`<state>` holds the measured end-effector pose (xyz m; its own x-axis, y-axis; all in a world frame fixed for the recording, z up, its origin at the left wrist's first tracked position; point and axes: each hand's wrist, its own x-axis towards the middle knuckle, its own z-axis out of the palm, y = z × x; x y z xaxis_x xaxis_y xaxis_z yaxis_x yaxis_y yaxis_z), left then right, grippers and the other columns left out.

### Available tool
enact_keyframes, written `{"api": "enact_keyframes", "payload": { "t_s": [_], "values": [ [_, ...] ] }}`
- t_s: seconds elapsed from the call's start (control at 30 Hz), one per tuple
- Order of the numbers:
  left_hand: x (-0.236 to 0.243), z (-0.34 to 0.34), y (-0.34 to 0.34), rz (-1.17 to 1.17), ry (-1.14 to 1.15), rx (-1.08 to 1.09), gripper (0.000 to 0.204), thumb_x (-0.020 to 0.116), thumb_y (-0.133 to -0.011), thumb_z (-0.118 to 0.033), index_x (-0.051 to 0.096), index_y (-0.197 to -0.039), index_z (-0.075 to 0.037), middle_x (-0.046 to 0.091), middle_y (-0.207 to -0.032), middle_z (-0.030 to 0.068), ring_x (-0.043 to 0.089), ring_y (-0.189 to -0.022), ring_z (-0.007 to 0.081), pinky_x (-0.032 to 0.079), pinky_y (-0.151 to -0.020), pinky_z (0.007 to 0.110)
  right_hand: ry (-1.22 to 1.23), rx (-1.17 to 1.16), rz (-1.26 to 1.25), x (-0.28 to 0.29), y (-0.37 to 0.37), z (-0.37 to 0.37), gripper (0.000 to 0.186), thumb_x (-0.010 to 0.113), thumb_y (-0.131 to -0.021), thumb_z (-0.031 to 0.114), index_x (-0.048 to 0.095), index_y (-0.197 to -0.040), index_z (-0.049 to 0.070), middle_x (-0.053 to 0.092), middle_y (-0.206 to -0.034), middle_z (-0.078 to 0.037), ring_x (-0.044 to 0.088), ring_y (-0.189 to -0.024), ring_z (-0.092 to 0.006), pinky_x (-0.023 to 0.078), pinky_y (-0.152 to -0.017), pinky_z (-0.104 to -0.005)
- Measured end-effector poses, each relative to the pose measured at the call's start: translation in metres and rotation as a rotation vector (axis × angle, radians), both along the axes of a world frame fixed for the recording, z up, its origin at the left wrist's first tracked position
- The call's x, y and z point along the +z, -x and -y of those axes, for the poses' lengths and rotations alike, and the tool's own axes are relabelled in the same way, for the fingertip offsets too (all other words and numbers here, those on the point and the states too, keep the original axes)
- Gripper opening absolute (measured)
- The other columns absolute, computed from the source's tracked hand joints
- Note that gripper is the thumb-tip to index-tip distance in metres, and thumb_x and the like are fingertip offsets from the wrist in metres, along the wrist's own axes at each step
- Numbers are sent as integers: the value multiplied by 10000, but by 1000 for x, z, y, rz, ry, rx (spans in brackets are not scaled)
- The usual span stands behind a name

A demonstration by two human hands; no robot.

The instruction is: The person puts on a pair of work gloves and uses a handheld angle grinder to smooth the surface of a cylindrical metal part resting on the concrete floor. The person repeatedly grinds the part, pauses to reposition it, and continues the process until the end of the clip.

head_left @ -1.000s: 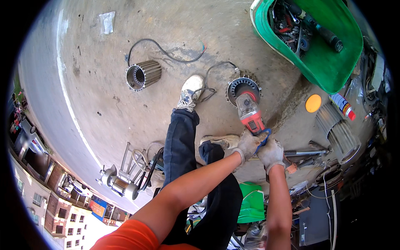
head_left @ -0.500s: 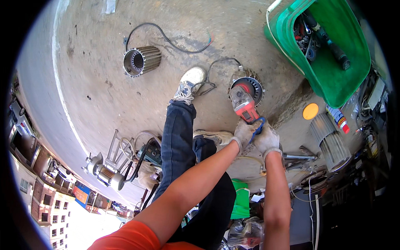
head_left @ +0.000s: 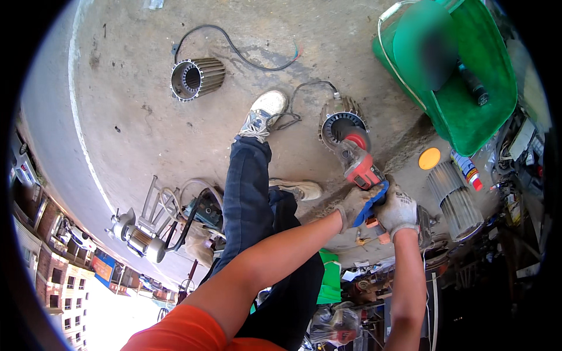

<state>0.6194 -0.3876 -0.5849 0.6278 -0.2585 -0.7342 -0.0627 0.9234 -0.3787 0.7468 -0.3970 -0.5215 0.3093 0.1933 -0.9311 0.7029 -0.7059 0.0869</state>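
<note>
A red angle grinder (head_left: 364, 171) slants over the ground, its round guarded head beside the open mouth of a finned motor housing (head_left: 336, 107). I cannot tell whether the head touches the rim. My right hand (head_left: 398, 212), in a whitish work glove, closes around the grinder's rear grip; the dark battery end sticks out behind it. My left hand (head_left: 353, 205), also gloved, is closed on the grinder just ahead of the right one. Something blue (head_left: 372, 202) shows between my hands, its kind unclear. A black cable (head_left: 313, 85) runs from the housing to my shoe.
Another finned motor housing (head_left: 206, 77) lies on its side with a loose cable (head_left: 225, 41). At upper right stands a green bucket (head_left: 489, 111) with tools. Nearby are a yellow disc (head_left: 429, 158), a spray can (head_left: 467, 169) and a ribbed cylinder (head_left: 455, 199). A pump-like machine (head_left: 140, 240) sits left.
The grinder and both hands have shifted right and toward me. Its head has moved from over the housing's mouth to the lower right rim, and the battery end shows more.
</note>
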Motion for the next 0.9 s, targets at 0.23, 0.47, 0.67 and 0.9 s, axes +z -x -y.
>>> {"api": "enact_keyframes", "payload": {
  "t_s": [0.23, 0.47, 0.67, 0.9],
  "values": [
    [-15, 13, 9, 44, -193, -55, 344, 635, -934, -274, 572, -1237, -124, 619, -1143, 1, 591, -1023, 127, 509, -856, 344, 25, -124, -56, 0, 5, -2, 718, 689, -705, 259, 459, -1362, 85, 641, -1137, -213, 622, -1038, -369, 495, -877, -432],
    [-26, 5, 8, -136, -145, 44, 265, 582, -969, -263, 596, -1205, -143, 628, -1113, 5, 602, -1020, 126, 510, -862, 324, -17, 33, -91, -30, 4, -17, 653, 690, -711, 236, 491, -1308, 62, 640, -1139, -202, 633, -1032, -349, 506, -876, -429],
    [-36, -10, 0, -230, -138, -38, 242, 583, -969, -314, 602, -1156, -163, 622, -1041, -31, 593, -941, 101, 512, -760, 304, -84, 72, -38, -38, 8, -35, 611, 675, -734, 231, 487, -1293, 70, 644, -1102, -193, 633, -1027, -352, 507, -865, -435],
    [-27, -19, 0, -97, -242, -191, 317, 634, -933, -336, 603, -1171, -128, 638, -1033, -13, 608, -912, 113, 520, -762, 309, 58, -28, -24, -27, 8, -20, 662, 708, -706, 268, 478, -1291, 63, 651, -1090, -200, 637, -1013, -358, 505, -853, -449]
  ]
}}
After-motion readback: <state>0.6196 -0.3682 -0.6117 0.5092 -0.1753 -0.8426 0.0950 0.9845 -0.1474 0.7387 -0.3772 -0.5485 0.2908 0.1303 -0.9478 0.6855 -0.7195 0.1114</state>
